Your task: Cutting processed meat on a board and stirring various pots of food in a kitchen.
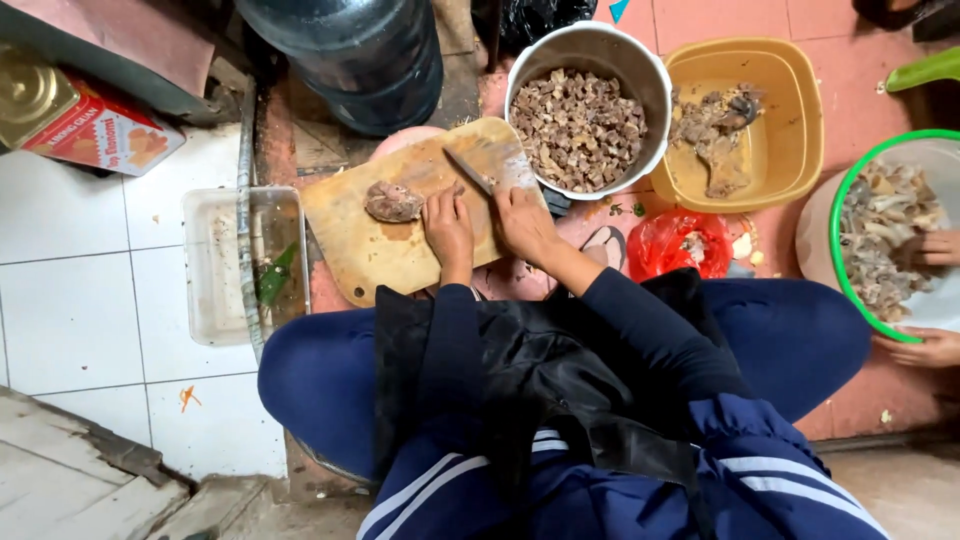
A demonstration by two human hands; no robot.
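Observation:
A wooden cutting board (370, 250) lies on the floor in front of my knees. A brownish piece of meat (392, 202) rests on its far left part. My left hand (448, 226) lies on the board just right of that piece, fingers curled down onto the wood. My right hand (522, 222) grips the handle of a broad cleaver (490, 165), whose blade lies across the board's far right corner. A metal bowl (655, 75) full of diced meat stands just beyond the cleaver.
A yellow tub (800, 120) with larger meat pieces sits right of the bowl. Another person's hands (930, 300) hold a green-rimmed basin (850, 180) of offal at far right. A red plastic bag (675, 240), a clear tray (215, 270) and a large water bottle (360, 60) surround the board.

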